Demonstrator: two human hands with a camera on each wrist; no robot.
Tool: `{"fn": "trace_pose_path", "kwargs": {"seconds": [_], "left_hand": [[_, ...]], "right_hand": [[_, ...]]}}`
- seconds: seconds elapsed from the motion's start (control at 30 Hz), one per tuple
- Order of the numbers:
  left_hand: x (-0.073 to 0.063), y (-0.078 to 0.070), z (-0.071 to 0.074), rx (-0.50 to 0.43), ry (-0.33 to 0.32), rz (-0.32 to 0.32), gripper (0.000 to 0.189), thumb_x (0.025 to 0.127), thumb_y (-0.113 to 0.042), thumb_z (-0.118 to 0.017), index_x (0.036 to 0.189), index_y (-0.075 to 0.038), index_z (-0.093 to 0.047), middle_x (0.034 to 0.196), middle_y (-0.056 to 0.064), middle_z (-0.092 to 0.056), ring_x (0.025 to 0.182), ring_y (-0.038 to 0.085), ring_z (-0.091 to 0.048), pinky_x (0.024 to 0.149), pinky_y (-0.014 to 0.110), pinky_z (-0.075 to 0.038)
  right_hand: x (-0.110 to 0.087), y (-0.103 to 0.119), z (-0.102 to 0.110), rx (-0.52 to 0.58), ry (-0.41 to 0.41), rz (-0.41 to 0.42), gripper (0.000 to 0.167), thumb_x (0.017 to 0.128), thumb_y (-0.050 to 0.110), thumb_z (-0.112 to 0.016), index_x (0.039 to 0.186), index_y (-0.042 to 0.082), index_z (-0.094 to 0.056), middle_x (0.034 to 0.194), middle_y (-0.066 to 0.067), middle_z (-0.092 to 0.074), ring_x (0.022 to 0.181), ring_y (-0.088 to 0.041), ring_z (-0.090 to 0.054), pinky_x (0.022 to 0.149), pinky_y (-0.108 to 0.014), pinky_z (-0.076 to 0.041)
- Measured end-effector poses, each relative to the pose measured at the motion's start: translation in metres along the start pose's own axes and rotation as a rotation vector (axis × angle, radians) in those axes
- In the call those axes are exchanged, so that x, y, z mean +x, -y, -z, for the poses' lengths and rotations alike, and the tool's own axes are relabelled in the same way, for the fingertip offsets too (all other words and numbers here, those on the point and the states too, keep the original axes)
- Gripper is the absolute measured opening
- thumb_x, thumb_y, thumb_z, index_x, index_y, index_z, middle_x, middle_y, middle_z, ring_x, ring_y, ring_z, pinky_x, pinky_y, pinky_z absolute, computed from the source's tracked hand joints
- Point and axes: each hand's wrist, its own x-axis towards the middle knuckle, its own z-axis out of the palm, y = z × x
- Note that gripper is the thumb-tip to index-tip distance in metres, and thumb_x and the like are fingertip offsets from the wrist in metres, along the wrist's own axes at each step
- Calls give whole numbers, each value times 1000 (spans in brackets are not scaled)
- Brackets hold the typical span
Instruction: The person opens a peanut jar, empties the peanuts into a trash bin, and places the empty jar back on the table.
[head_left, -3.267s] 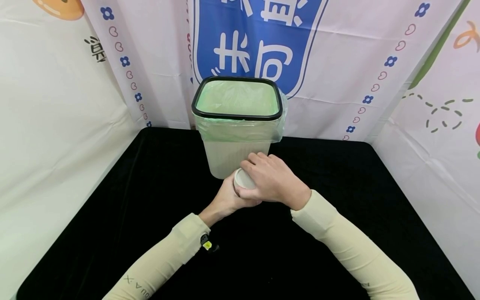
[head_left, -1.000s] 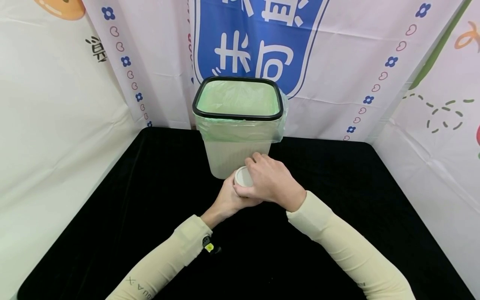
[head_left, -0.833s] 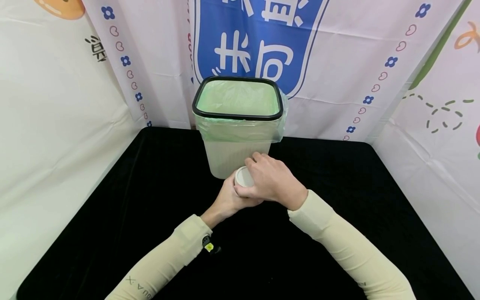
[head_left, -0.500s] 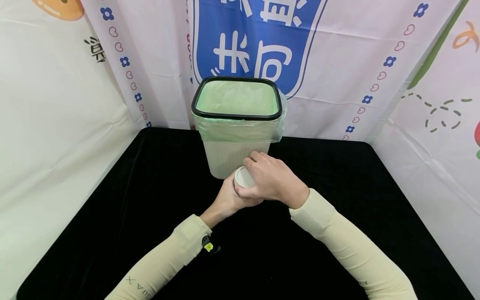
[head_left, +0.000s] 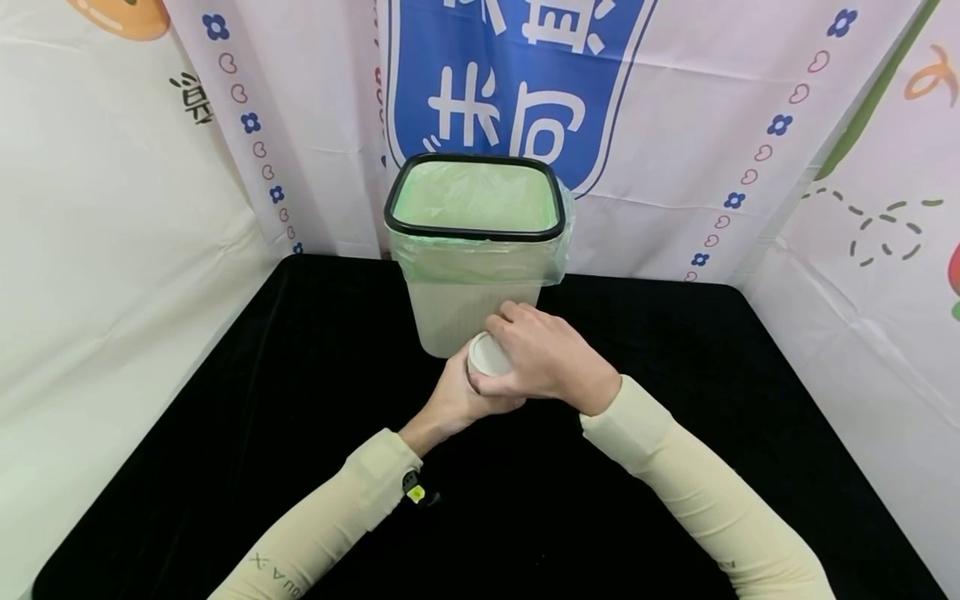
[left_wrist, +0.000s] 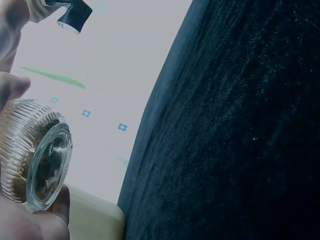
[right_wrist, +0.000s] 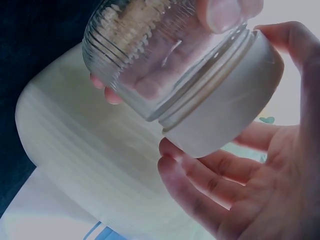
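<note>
Ribbed glass jar (right_wrist: pixel 132 55): held between my two hands at the centre of the scene, on the near side of the trash bin (head_left: pixel 461 312). The jar base (left_wrist: pixel 50 167) is raised clear of the black cloth (head_left: pixel 300 400). Pale, grainy contents show through the glass; I cannot tell what they are.

White lid (right_wrist: pixel 227 102): seated on the jar mouth, top face turned upward. A beige ring is visible between lid and glass. I cannot tell how tightly the lid is threaded.

Left hand (head_left: pixel 460 396): my fingers and thumb are wrapped around the jar body, from the left and below.

Right hand (head_left: pixel 547 354): my thumb and fingertips pinch the lid at its edge, from the right and above. In the head view this hand overlaps the lower right part of the bin; I cannot tell whether they touch.

Trash bin: upright on the cloth, toward the far edge. It is off-white, with a black rim frame (head_left: pixel 476 235). A translucent green liner (head_left: pixel 480 196) covers the inside, and its upper edge is folded down over the outer wall.

Surroundings: a white printed backdrop (head_left: pixel 675 108) with a blue emblem hangs behind the bin. White printed sheets (head_left: pixel 112 208) flank the cloth left and right. My sleeves (head_left: pixel 697 475) are cream-coloured; a small black device with a yellow-green spot (head_left: pixel 412 486) sits at the left cuff.
</note>
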Motion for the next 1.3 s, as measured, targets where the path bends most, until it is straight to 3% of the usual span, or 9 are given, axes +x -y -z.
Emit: {"fn": "trace_pose_path", "kwargs": {"seconds": [0.33, 0.77, 1.13, 1.3], "left_hand": [[0, 0, 0, -17, -4, 25, 86, 86, -21, -89, 157, -23, -41, 151, 6, -54, 127, 28, -61, 102, 43, -57], [1, 1, -1, 7, -21, 0, 86, 83, -17, -90, 155, -30, -44, 147, 0, -57, 128, 24, -61, 105, 43, -56], [-2, 1, 0, 99, -59, 12, 88, 80, -20, -91, 155, -17, -45, 144, 7, -61, 123, 24, -66, 104, 41, -57], [-3, -1, 2, 85, -52, 36, 85, 83, -20, -89, 155, -17, -45, 146, 7, -59, 126, 25, -65, 107, 44, -56]], "right_hand": [[1, -1, 0, -11, 7, -15, 57, 82, 65, -71, 101, 11, -70, 95, -4, -65, 81, -21, -63, 67, -38, -60], [2, -5, 8, 12, 2, -33, 60, 84, 68, -69, 103, 10, -71, 95, -4, -65, 81, -20, -63, 67, -39, -60], [1, -9, 16, 13, -32, -69, 58, 81, 66, -75, 98, 11, -70, 92, -4, -64, 81, -22, -64, 64, -41, -58], [-1, -12, 18, 10, -33, -95, 60, 80, 67, -75, 100, 10, -70, 96, -4, -66, 83, -22, -64, 66, -41, -59]]}}
